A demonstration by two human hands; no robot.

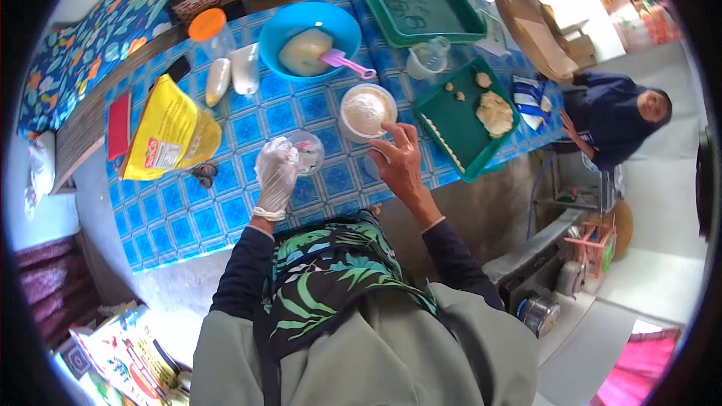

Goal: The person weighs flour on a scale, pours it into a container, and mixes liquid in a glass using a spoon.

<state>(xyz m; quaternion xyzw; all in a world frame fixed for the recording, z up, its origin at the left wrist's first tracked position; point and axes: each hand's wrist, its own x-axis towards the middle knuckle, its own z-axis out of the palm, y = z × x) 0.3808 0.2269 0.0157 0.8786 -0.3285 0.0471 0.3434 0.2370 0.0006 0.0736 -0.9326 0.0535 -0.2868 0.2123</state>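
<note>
My left hand [276, 164] wears a clear plastic glove. Its fingers are bunched together beside a clear round plastic container [310, 153]; what they hold, if anything, is hidden. Bare and curled, my right hand [400, 162] is at the near right rim of a white tub of pale flour [367, 111]. Its thumb and fingers close together, and anything between them is too small to make out. A faint clear round shape [371, 168] shows just left of that hand.
A blue bowl [274, 64] holds pale dough and a pink spatula [346, 62]. Right stand a green tray [460, 119] with dough pieces and stacked green trays [425, 30]. Left are a yellow bag [169, 135], scissors [203, 174] and an orange-lidded jar [208, 26]. Another person [617, 116] stands at the table's right end.
</note>
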